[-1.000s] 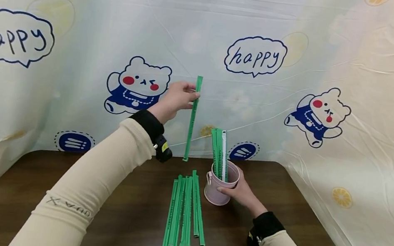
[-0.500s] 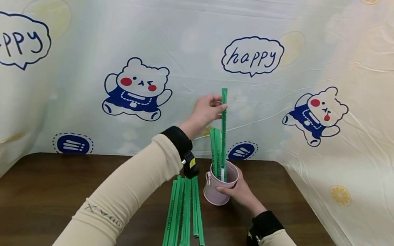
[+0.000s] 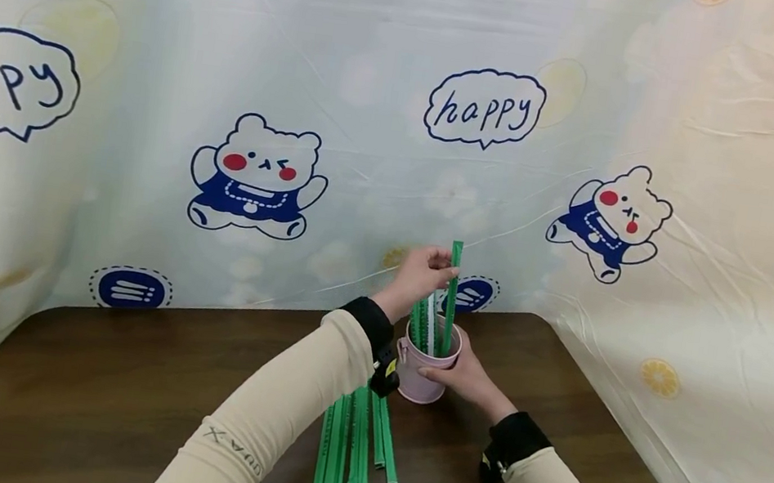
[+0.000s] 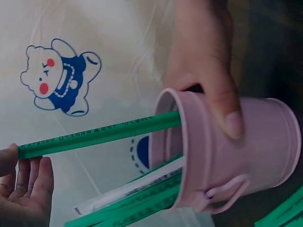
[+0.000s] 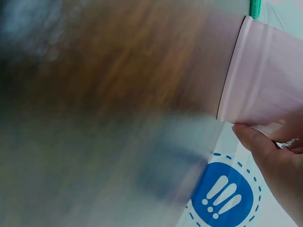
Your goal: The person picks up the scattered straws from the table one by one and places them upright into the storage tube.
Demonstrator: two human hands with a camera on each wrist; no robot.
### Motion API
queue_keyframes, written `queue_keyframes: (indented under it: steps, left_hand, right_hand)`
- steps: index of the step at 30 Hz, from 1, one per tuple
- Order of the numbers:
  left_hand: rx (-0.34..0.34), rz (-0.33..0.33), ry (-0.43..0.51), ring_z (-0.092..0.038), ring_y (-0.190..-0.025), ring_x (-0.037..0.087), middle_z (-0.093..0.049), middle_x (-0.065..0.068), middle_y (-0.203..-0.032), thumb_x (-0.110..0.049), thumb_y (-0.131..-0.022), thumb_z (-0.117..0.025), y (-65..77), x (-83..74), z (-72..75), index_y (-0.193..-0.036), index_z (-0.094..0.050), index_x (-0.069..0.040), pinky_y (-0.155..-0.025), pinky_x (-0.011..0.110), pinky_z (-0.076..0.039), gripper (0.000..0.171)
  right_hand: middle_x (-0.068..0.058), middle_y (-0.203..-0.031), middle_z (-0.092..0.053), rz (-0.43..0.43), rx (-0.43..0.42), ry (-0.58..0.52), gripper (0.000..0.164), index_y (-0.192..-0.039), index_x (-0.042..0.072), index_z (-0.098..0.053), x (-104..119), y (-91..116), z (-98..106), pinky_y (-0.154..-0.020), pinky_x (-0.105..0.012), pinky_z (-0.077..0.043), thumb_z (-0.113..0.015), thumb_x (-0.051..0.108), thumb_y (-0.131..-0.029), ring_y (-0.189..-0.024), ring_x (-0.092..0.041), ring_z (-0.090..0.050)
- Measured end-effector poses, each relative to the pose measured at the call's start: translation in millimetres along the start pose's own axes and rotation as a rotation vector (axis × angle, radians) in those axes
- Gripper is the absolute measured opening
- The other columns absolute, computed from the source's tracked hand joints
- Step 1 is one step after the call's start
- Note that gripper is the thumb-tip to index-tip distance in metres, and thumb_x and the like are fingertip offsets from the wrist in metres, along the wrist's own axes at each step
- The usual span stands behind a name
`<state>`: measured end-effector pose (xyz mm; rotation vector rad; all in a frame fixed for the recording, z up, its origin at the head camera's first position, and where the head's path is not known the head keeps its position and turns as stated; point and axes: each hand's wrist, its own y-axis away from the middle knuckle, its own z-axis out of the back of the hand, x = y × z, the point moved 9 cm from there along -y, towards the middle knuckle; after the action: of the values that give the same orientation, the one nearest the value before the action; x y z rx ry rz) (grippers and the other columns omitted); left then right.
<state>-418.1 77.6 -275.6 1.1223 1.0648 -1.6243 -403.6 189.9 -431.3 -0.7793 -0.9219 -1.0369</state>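
Observation:
My left hand [image 3: 419, 279] pinches a green-wrapped drinking straw [image 3: 449, 308] near its top end, between thumb and fingers. The straw's lower end is inside a small pink bucket [image 3: 420, 386], past the rim in the left wrist view. Several green straws [image 4: 142, 205] and one white-wrapped straw [image 4: 128, 187] lean together on the bucket's other side. My right hand [image 3: 475, 378] grips the bucket's side, its thumb [image 4: 227, 109] pressed on the outer wall. In the right wrist view, fingers wrap the bucket [image 5: 272, 71] near its base. The bucket stands upright on the table.
Several more green straws [image 3: 357, 452] lie side by side on the brown table [image 3: 228, 368], partly hidden under my left forearm. Behind the table hangs a patterned cloth [image 3: 376, 108] with bears and "happy" bubbles. The bucket's small handle [image 4: 225, 191] juts from its side.
My left hand has carried the straw right and then down, so its lower end is now inside the bucket. The right hand still holds the bucket in place.

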Motion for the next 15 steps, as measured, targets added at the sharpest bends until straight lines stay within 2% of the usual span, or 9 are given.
queue_keyframes:
  steps: [3,9,15]
  left_hand:
    - [0.015,0.000,-0.022,-0.065,-0.118,0.036,-0.067,0.023,-0.130,-0.009,-0.104,-0.059,0.0,8.2,-6.9,-0.135,-0.059,0.002,-0.102,0.044,-0.057,0.033]
    - [0.026,-0.007,-0.033,-0.067,-0.116,0.036,-0.067,0.023,-0.129,-0.009,-0.104,-0.059,-0.9,18.4,-14.1,-0.135,-0.059,0.003,-0.095,0.039,-0.060,0.033]
    - [0.027,0.008,-0.008,-0.065,-0.120,0.038,-0.064,0.025,-0.132,-0.007,-0.104,-0.056,-1.7,30.5,-19.1,-0.137,-0.056,0.004,-0.101,0.046,-0.058,0.035]
  right_hand:
    - [-0.029,-0.157,-0.028,0.025,0.004,0.006,0.099,-0.158,0.000,-0.008,2.3,-0.9,0.8,-0.120,-0.065,-0.034,-0.079,0.017,-0.090,-0.141,-0.045,-0.039]
    - [-0.029,-0.156,-0.028,0.065,0.005,0.002,0.099,-0.157,-0.001,-0.010,3.8,-2.7,2.3,-0.120,-0.065,-0.035,-0.079,0.017,-0.089,-0.139,-0.045,-0.039]
    - [-0.030,-0.154,-0.030,0.074,0.010,0.017,0.101,-0.157,-0.003,-0.009,1.6,-2.0,1.2,-0.118,-0.063,-0.038,-0.080,0.019,-0.089,-0.137,-0.045,-0.042]
